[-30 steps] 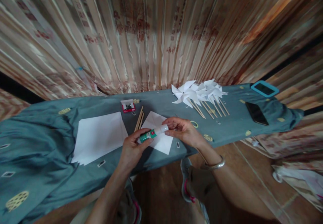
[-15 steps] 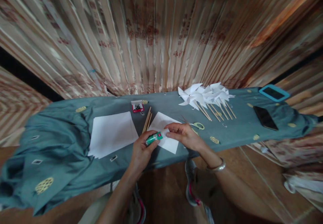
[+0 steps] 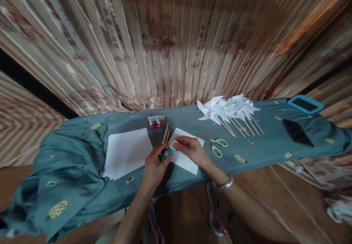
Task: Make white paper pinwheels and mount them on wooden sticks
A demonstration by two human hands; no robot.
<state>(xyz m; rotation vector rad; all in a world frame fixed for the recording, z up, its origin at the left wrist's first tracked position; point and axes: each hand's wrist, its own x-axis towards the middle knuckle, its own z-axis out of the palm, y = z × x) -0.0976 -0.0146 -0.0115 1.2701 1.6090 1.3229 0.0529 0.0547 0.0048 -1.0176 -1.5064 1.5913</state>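
In my left hand (image 3: 155, 163) is a green glue stick (image 3: 166, 153), tilted up to the right with the fingers wrapped round it. My right hand (image 3: 190, 149) pinches the white end of the glue stick, which its fingers partly cover. Below both hands lies a white paper square (image 3: 184, 160) with a crease. A pair of scissors (image 3: 216, 143) with light green handles rests just right of my right hand. Several wooden sticks (image 3: 165, 134) lie behind my left hand.
To the left is a stack of white paper (image 3: 128, 154). A small red box (image 3: 154, 122) with dark bits stands behind it. White paper pinwheels (image 3: 228, 108) on sticks lie at the back right, then a black phone (image 3: 297, 133) and a blue-framed tablet (image 3: 305, 104). A curtain (image 3: 176, 53) hangs behind.
My right hand has shifted left over the glue stick's white end, so more of the scissors shows. The glue stick is tilted more steeply. The whole view has moved slightly.
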